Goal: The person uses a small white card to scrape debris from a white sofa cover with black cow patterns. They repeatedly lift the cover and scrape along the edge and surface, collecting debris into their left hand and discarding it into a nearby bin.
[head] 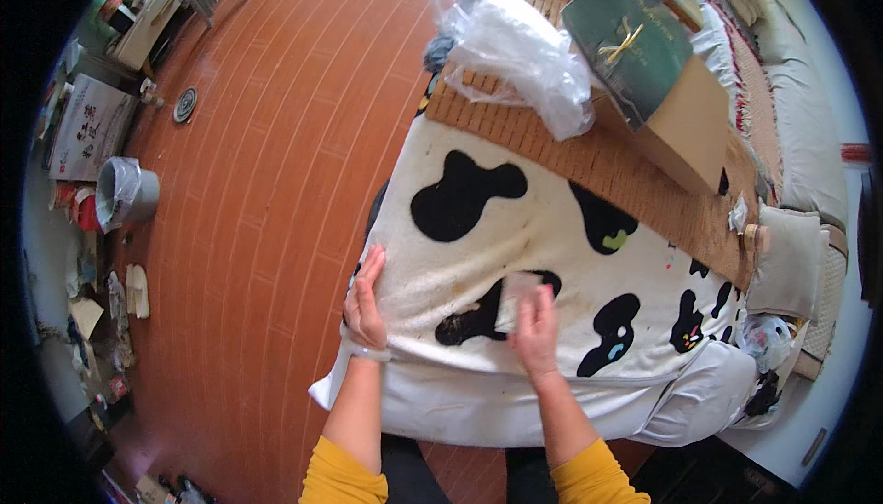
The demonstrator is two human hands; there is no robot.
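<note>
A white plush blanket [441, 283] with black patches lies spread before me on a sofa or bed. My left hand [367, 304] rests flat along its left edge, fingers extended, with a pale band at the wrist. In my right hand [537, 328] is a flat, pale rectangular block [516, 300], perhaps a brush or sponge; motion blur hides its detail. The block lies over a black patch near the blanket's middle. Brownish marks show on the black patch left of it, and faint stains on the white pile around it.
A brown slatted mat [510, 131] crosses the blanket's far part. On it are a crumpled clear plastic bag [517, 49], a cardboard box [690, 124] and a dark green box panel [628, 42]. Right stands a grey cushion [783, 262]. A lined bin [141, 193] stands left on the wood-look floor [276, 159].
</note>
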